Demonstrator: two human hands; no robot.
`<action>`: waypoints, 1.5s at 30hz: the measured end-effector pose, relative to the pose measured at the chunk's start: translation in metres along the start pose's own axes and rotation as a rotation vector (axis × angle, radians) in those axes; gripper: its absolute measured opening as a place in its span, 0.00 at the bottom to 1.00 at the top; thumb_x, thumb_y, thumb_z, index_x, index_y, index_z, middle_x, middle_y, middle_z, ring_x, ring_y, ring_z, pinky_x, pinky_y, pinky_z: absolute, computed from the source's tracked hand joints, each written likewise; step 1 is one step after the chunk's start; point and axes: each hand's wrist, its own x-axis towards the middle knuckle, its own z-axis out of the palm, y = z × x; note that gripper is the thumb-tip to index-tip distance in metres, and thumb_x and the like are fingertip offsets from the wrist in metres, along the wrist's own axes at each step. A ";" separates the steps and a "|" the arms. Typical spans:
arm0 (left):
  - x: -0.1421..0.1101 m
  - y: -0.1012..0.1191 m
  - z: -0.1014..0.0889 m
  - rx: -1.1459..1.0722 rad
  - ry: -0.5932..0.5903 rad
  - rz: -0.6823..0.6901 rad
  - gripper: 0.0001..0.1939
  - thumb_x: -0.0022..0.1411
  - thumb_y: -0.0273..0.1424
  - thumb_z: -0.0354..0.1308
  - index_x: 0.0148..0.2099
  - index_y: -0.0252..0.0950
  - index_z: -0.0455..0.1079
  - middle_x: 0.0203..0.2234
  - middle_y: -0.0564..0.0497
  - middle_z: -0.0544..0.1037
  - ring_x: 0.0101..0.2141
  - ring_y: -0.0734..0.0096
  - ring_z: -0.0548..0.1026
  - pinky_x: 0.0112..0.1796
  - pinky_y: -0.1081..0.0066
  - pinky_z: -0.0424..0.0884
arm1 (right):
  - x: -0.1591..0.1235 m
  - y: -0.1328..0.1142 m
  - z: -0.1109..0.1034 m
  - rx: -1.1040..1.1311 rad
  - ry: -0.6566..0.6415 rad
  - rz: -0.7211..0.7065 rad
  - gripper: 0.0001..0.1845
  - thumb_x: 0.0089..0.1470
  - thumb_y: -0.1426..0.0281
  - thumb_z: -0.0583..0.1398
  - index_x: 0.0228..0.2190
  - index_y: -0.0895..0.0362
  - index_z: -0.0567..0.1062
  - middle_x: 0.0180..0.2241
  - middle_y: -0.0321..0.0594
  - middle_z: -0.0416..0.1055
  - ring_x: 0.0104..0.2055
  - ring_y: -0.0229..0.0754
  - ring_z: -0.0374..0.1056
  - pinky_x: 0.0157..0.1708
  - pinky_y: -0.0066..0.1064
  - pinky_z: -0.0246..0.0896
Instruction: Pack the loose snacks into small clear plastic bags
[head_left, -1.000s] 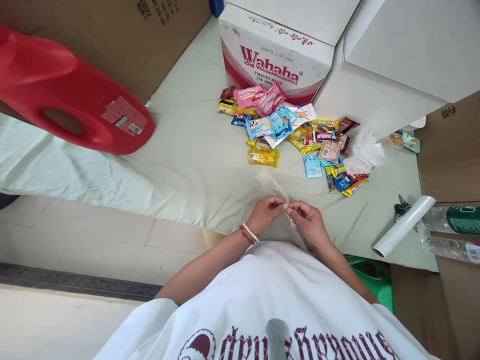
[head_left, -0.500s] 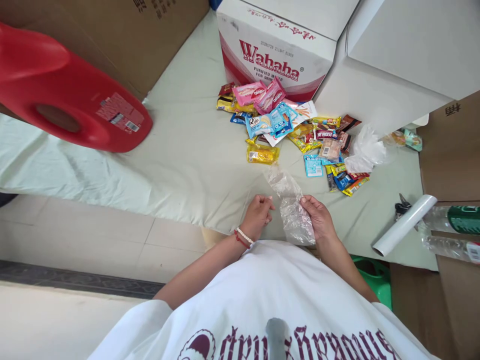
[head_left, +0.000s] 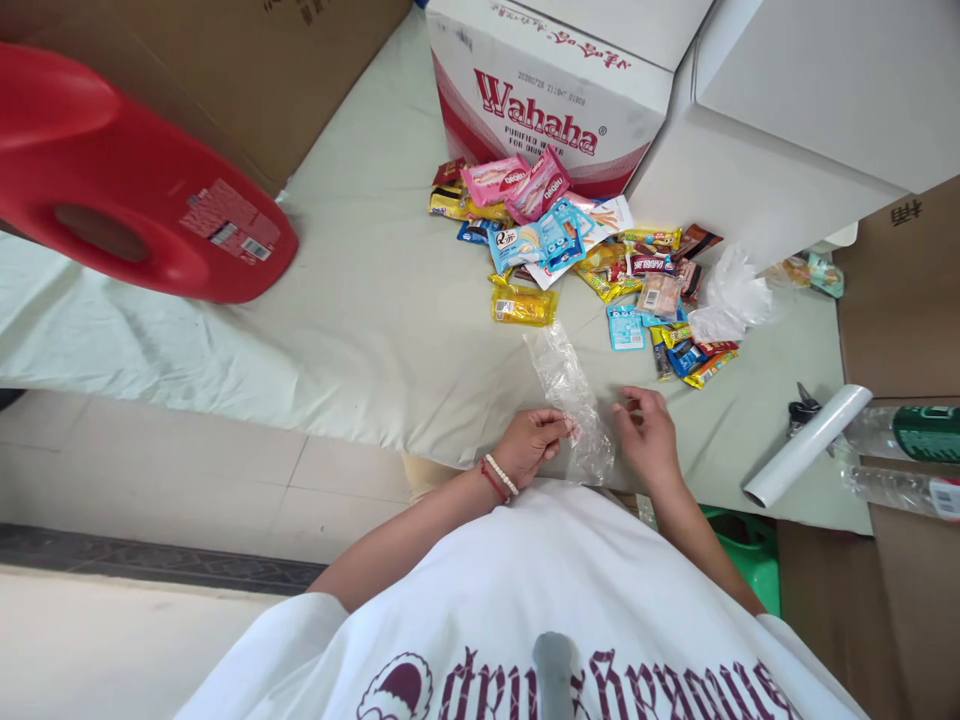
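A crumpled clear plastic bag (head_left: 568, 378) hangs at the near edge of the cloth-covered table, its far end lying toward the snacks. My left hand (head_left: 531, 442), with bead bracelets at the wrist, pinches its left edge between thumb and fingers. To the right of the bag is my right hand (head_left: 646, 432), fingers curved and apart, holding nothing. Beyond the bag's far end lies a yellow snack packet (head_left: 523, 305). Farther back is a pile of wrapped snacks (head_left: 551, 235) in pink, blue and yellow.
A Wahaha carton (head_left: 544, 110) stands behind the snacks. On the left is a large red jug (head_left: 142, 190). A white roll (head_left: 808, 447), dark-handled scissors (head_left: 804, 412) and plastic bottles (head_left: 900, 495) lie at the right. White crumpled plastic (head_left: 731, 295) sits beside the pile.
My left hand has moved right and taken hold of the plastic bag. My right hand has let go of it and shifted slightly right, its fingers now apart.
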 end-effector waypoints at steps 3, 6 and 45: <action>-0.002 0.001 0.003 0.056 0.005 0.037 0.19 0.49 0.43 0.71 0.34 0.32 0.78 0.28 0.50 0.80 0.16 0.85 0.61 0.20 0.74 0.53 | -0.007 -0.011 -0.006 -0.100 -0.071 -0.191 0.13 0.62 0.58 0.61 0.39 0.53 0.79 0.40 0.43 0.74 0.39 0.44 0.69 0.42 0.37 0.68; -0.004 0.000 0.005 0.152 -0.007 0.070 0.17 0.52 0.43 0.68 0.33 0.33 0.77 0.21 0.54 0.76 0.15 0.82 0.62 0.20 0.74 0.54 | -0.014 -0.019 0.006 0.021 -0.323 -0.124 0.14 0.63 0.57 0.60 0.39 0.53 0.79 0.38 0.41 0.75 0.38 0.43 0.72 0.38 0.35 0.68; -0.018 0.010 -0.047 0.534 0.371 0.277 0.14 0.56 0.42 0.64 0.30 0.38 0.67 0.21 0.58 0.68 0.23 0.76 0.64 0.28 0.74 0.60 | -0.007 0.006 0.020 0.385 -0.241 0.398 0.27 0.48 0.45 0.68 0.33 0.54 0.70 0.32 0.39 0.76 0.28 0.37 0.68 0.22 0.26 0.62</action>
